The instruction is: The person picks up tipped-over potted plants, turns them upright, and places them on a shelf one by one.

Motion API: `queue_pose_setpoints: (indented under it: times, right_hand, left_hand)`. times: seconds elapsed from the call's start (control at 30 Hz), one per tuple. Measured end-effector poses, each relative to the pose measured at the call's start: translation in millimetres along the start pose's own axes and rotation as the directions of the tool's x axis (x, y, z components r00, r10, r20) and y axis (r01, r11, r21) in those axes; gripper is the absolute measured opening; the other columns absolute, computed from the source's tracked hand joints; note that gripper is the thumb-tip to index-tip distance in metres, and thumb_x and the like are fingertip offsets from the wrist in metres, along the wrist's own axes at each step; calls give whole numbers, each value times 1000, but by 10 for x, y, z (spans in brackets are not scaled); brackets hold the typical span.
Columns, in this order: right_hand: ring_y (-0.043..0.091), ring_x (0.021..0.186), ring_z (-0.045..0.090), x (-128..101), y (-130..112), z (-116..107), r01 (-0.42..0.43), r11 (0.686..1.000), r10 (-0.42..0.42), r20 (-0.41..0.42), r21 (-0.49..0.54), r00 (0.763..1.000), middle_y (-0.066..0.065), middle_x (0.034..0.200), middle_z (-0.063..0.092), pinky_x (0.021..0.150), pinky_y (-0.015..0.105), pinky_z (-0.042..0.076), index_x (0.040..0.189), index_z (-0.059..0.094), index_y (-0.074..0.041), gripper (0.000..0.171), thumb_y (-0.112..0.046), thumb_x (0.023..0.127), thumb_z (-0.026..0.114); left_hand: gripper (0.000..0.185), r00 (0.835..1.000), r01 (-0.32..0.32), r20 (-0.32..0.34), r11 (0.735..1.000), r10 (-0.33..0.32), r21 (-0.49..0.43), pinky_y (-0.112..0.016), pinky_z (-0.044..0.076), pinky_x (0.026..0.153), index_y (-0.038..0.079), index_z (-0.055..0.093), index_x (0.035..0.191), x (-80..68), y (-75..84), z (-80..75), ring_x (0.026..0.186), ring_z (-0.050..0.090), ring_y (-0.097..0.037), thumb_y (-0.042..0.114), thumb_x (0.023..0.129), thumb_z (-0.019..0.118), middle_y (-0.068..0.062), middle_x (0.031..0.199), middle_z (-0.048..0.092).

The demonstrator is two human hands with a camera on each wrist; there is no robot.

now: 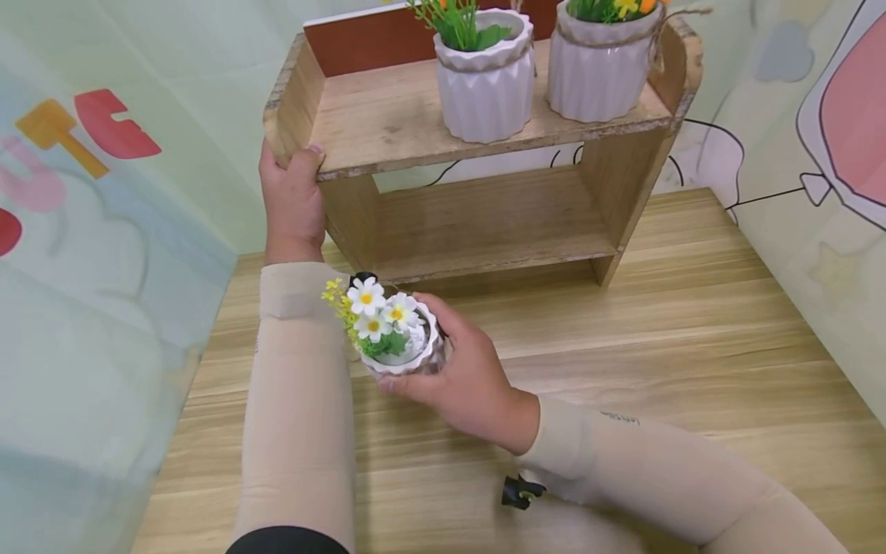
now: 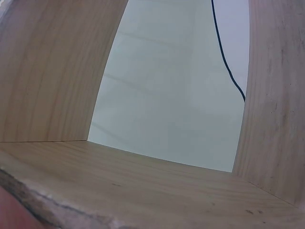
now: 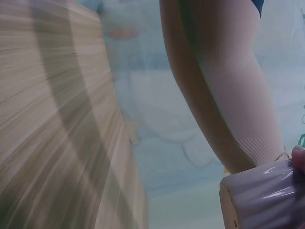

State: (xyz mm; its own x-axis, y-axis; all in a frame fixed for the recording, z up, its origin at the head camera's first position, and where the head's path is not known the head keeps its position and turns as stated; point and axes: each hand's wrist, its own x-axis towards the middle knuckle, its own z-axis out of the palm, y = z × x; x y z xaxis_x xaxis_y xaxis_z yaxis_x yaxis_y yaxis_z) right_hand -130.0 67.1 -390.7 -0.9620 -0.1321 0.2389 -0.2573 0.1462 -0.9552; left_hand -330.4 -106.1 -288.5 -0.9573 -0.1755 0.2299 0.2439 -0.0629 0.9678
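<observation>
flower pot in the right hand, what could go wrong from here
The right hand holds the small flower pot tilted above the table; it may slip or spill its filling. On the top shelf, free space lies left of the two white pots, so crowding them could knock one over. The left hand grips the shelf corner; letting go may let the shelf shift.

Large cartoon letters point(image 1: 83, 135) stand on the wall covering, well off to the left of the left hand's fingers point(image 1: 294, 158); an orange "T" and a red shape, perhaps a "C" or "E", can be made out, the rest being cut off. Small dark print point(image 1: 618, 418) on the right sleeve, behind that hand's fingers, is too small to read.
</observation>
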Motion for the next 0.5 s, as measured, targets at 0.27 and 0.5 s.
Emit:
queue_pose_setpoints:
  times: [0.27, 0.5]
  right_hand:
    - [8, 135, 56, 48, -59, -44, 33, 999, -33, 0, 17, 999, -10, 143, 61, 120, 40, 38, 151, 51, -25, 93, -17, 72, 99]
    - [9, 135, 56, 68, -103, -65, 46, 998, -46, -1, 32, 999, -10, 143, 61, 121, 40, 37, 151, 51, -24, 93, -15, 72, 99]
  left_hand:
    - [64, 998, -57, -12, 998, 57, -15, -21, 38, 113, 21, 45, 159, 5, -19, 14, 140, 47, -16, 15, 96, 55, -2, 157, 49]
    - [63, 998, -69, -13, 997, 69, -35, -19, 39, 111, 18, 47, 158, 3, -20, 27, 139, 48, -16, 13, 95, 54, -3, 156, 51]
